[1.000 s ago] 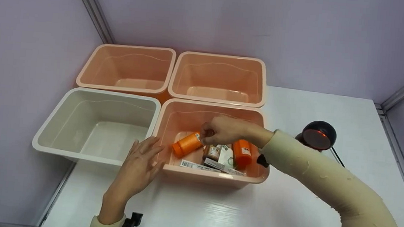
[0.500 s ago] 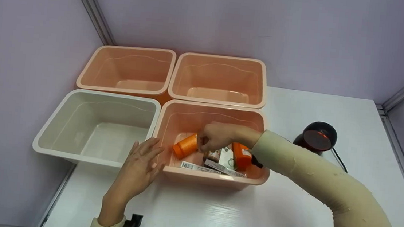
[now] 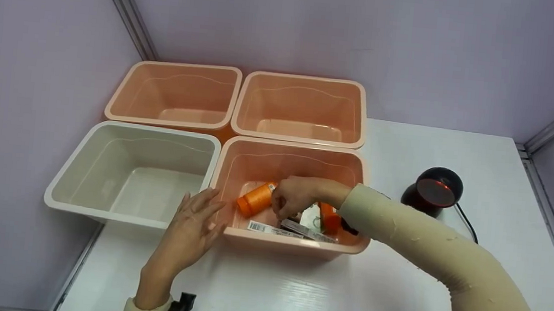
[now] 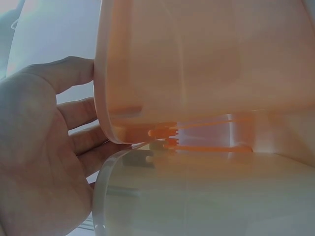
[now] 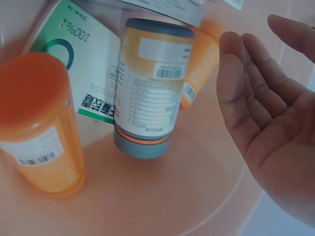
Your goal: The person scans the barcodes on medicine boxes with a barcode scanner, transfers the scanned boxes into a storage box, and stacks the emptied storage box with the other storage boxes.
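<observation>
Inside the front right pink bin (image 3: 287, 149) hangs my right hand (image 3: 296, 195), over the things lying there. In the right wrist view its fingers (image 5: 263, 71) bend slightly, thumb apart, with nothing between them. Beside it lies a grey-capped bottle (image 5: 152, 88) with a printed label, mostly hidden by the hand in the head view. An orange pill bottle (image 3: 255, 199) lies left of the hand, another orange pill bottle (image 3: 330, 219) right of it. A green and white box (image 5: 81, 56) lies between. My left hand (image 3: 190, 230) touches the rims of the pink and white bins, fingers extended.
Flat white boxes (image 3: 273, 229) lie along the pink bin's near wall. The white bin (image 3: 126, 217) stands left. Two more pink bins, a back left one (image 3: 169, 122) and a back right one (image 3: 298, 138), stand behind. A black corded device (image 3: 437, 187) glowing red sits right.
My right hand has moved nearer and lower in the pink bin, over the grey-capped bottle, with its sleeve shifting left. My left hand has stayed at the rims.
</observation>
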`<control>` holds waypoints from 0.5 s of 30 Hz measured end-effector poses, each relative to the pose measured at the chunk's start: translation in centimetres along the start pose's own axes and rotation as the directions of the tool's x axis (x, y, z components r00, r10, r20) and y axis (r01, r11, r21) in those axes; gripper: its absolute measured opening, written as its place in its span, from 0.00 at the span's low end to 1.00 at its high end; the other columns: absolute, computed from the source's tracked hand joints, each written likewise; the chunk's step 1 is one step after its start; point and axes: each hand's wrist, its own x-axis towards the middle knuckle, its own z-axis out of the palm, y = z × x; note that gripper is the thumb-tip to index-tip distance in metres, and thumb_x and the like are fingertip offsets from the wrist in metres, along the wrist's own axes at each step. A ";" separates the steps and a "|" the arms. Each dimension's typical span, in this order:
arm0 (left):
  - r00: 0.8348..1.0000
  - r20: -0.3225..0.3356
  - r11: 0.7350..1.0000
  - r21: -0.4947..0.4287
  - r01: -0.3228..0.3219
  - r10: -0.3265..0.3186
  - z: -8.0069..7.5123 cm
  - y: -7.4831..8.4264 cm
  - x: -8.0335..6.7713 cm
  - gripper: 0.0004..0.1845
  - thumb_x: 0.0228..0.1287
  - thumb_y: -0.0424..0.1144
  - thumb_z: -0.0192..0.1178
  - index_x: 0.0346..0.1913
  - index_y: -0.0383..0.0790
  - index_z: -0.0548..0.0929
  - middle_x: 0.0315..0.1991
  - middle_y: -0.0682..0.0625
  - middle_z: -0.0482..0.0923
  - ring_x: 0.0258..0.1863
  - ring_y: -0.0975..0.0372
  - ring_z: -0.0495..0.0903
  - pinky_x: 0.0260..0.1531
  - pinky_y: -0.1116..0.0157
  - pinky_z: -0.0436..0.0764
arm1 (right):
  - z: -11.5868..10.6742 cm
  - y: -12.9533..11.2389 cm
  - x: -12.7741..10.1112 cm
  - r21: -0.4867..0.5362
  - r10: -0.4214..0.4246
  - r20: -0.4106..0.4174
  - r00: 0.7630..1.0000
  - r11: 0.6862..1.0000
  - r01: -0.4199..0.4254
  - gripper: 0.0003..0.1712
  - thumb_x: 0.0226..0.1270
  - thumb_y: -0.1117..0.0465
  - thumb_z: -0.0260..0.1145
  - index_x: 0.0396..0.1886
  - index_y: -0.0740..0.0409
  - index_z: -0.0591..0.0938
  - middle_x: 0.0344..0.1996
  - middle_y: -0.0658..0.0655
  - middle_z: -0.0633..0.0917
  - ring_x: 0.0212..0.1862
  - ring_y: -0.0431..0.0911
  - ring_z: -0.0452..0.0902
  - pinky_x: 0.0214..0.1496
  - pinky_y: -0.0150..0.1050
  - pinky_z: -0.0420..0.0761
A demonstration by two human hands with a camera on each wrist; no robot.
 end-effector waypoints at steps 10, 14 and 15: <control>1.000 -0.006 1.000 0.001 0.000 0.000 0.0 0.0 0.0 0.21 0.61 0.46 0.61 0.57 0.44 0.79 0.66 0.49 0.68 0.69 0.57 0.62 0.72 0.44 0.52 | 1.1 -0.1 0.6 -0.034 0.010 0.086 0.996 0.999 -0.007 0.08 0.58 0.54 0.68 0.31 0.53 0.83 0.20 0.46 0.81 0.21 0.38 0.76 0.26 0.30 0.78; 1.000 0.004 1.000 0.002 -0.004 0.004 -0.2 0.0 0.0 0.21 0.63 0.47 0.59 0.57 0.44 0.79 0.67 0.48 0.68 0.70 0.57 0.62 0.72 0.44 0.52 | 1.3 -0.1 0.7 -0.042 -0.003 0.105 0.994 0.999 0.008 0.06 0.58 0.55 0.67 0.29 0.53 0.84 0.19 0.46 0.80 0.22 0.37 0.75 0.26 0.30 0.77; 1.000 0.005 1.000 0.003 -0.006 0.006 -0.2 0.0 0.0 0.21 0.64 0.47 0.59 0.57 0.43 0.79 0.67 0.48 0.67 0.70 0.57 0.62 0.72 0.44 0.52 | 1.3 -0.1 0.7 -0.048 -0.009 0.108 0.994 0.999 0.014 0.06 0.58 0.56 0.68 0.29 0.53 0.84 0.19 0.46 0.81 0.22 0.37 0.75 0.26 0.29 0.77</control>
